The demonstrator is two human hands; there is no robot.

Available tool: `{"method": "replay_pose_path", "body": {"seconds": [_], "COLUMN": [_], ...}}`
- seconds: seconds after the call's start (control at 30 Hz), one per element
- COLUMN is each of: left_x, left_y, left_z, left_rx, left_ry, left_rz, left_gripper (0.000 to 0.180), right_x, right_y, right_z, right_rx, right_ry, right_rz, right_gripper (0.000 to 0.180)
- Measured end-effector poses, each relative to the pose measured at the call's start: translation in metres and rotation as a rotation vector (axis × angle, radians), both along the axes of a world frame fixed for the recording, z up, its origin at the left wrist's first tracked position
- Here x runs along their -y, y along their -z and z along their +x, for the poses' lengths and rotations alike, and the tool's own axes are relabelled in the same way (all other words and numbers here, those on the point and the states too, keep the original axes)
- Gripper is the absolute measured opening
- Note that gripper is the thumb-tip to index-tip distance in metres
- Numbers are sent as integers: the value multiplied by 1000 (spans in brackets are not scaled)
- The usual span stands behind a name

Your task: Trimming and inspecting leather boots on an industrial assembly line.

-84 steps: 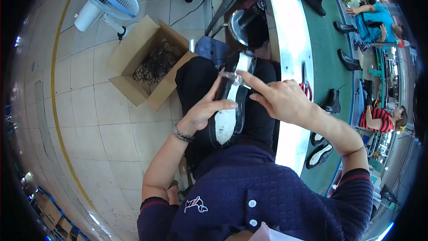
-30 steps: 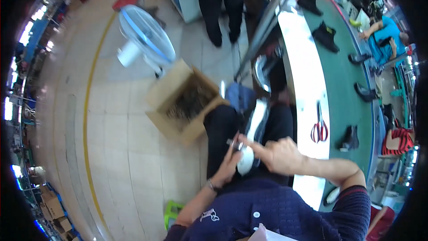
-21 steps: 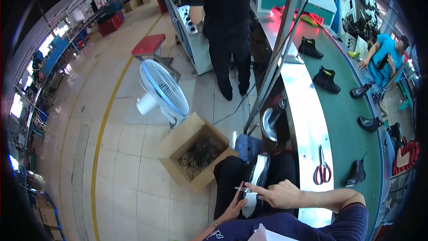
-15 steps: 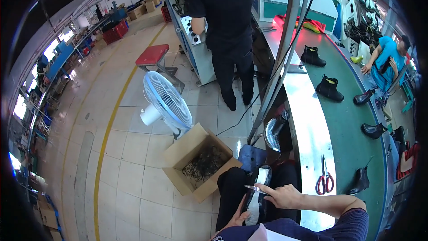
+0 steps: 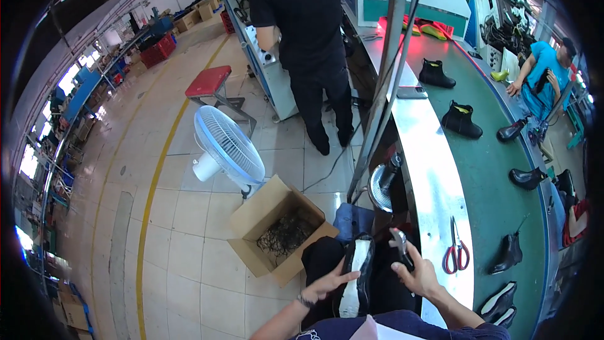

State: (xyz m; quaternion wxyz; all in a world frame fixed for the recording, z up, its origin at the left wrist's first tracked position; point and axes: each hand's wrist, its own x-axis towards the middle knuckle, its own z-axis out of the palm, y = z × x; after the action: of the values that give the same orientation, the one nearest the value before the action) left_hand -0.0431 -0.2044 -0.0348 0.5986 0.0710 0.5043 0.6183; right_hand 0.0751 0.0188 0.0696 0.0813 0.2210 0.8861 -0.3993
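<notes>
A black boot (image 5: 356, 279) lies sole up across my lap, its long white underside facing me. My left hand (image 5: 328, 284) grips the boot's left side, with fingertips on the edge of the white sole. To the right of the boot and apart from it, my right hand (image 5: 418, 275) is closed around a hand tool (image 5: 402, 247) with a silver metal head and a dark handle. Its exact kind is not clear. Red-handled scissors (image 5: 457, 255) lie on the metal ledge (image 5: 434, 164) to the right of that hand.
Several black boots (image 5: 462, 119) stand on the green conveyor (image 5: 497, 211). An open cardboard box (image 5: 261, 230) holding dark tangled scraps sits ahead-left, beside a fan (image 5: 228, 145) and a red stool (image 5: 209, 80). One person (image 5: 302, 31) stands ahead; another in blue (image 5: 541, 82) sits across the conveyor.
My right hand has lifted the tool off the boot's sole and moved right. My left hand has moved up along the boot. Upturned footwear now shows at the conveyor's near end.
</notes>
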Motion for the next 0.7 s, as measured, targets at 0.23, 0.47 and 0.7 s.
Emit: {"method": "replay_pose_path", "body": {"seconds": [0.23,0.47,0.7], "left_x": [3,-9,-10], "left_y": [-26,-15,38], "left_z": [3,28,83], "left_rx": [-10,-466,-443], "left_ry": [14,-15,33], "left_rz": [-33,312,271], "left_gripper": [109,139,149], "right_x": [-19,-23,-14], "right_y": [10,6,12], "right_z": [41,62,90], "right_rx": [-48,5,243], "right_ry": [319,260,70], "right_rz": [-419,-924,-1111], "right_gripper": [48,23,24]}}
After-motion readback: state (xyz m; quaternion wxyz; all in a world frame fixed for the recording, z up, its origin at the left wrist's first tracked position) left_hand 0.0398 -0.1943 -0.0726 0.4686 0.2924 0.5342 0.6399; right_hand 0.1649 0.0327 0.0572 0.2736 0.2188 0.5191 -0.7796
